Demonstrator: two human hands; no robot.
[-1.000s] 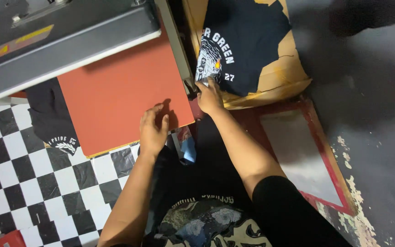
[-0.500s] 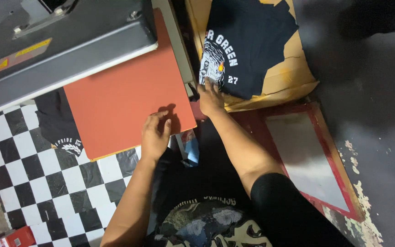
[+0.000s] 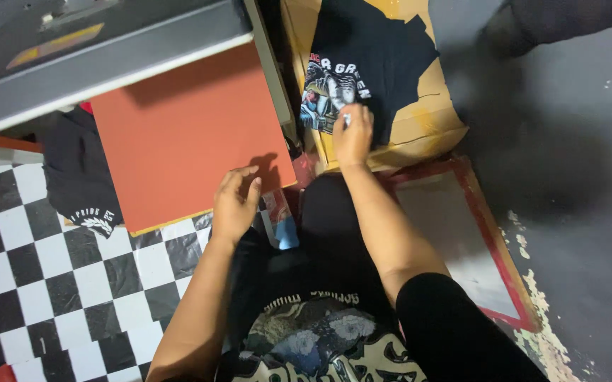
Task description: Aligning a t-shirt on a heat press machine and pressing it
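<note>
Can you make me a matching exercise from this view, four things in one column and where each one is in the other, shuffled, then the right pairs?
Things:
1. left hand
2. right hand
3. cardboard box
4. checkered sheet

Places:
A. under the pile of black printed shirts
B. spread over the surface at lower left
C. resting at the near edge of the orange pad
D. on top of the black printed shirts

Pairs: 1-C, 2-D, 3-A, 4-B
</note>
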